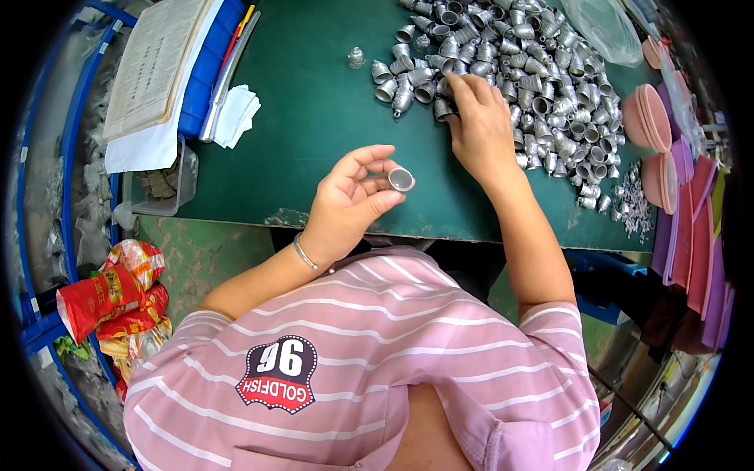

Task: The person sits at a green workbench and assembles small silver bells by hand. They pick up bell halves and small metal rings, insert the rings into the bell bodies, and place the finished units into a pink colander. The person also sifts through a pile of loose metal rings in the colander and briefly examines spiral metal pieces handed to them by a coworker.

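Note:
My left hand (349,192) is closed around a small silver metal bell (401,180), held over the table's near edge with its round hollow mouth showing. My right hand (481,125) reaches to the near left side of a big heap of similar bells (550,86). Its thumb and forefinger are on either side of one bell (443,109) there, gripping it. A single bell (356,57) stands upright by itself, left of the heap. The bells lie jumbled, some mouth-up, some on their sides, with small loops on top.
Small silver pieces (633,206) lie at the table's right edge, beside pink bowls (648,118). A clear plastic bag (605,31) is at the back right. Left are a blue bin (210,74) under papers (153,71), white slips (236,116) and a clear tub (187,177).

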A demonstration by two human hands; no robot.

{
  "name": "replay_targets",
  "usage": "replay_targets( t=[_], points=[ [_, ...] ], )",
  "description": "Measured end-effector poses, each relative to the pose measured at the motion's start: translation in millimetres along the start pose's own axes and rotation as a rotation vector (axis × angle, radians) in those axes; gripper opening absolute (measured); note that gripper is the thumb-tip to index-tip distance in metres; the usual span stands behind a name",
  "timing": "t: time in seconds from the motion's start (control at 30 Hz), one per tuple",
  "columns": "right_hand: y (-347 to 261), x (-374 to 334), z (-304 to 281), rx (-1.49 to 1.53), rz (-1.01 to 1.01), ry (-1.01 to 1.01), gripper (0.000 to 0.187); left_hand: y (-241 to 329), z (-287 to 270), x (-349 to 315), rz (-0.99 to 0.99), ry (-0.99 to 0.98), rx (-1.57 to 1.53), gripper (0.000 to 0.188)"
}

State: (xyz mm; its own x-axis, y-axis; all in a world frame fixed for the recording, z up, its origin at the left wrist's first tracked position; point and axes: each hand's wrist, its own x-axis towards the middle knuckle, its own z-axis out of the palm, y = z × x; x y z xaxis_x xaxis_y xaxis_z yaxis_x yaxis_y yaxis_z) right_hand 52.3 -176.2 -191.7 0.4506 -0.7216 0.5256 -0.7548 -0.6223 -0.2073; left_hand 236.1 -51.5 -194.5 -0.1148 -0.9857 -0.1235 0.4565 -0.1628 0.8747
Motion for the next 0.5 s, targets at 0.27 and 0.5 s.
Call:
replay_targets(
  t=[0.27, 0.5],
  points=[
    [1, 0, -5, 0.125, 0.072, -0.201, 0.044, 1, 0, -1, 0.062, -0.006, -0.002, 0.049],
    [-11, -12, -16, 0.109, 0.019, -0.151, 0.038, -1, -4, 4, -0.193, 0.053, -0.012, 0.031]
  ],
)
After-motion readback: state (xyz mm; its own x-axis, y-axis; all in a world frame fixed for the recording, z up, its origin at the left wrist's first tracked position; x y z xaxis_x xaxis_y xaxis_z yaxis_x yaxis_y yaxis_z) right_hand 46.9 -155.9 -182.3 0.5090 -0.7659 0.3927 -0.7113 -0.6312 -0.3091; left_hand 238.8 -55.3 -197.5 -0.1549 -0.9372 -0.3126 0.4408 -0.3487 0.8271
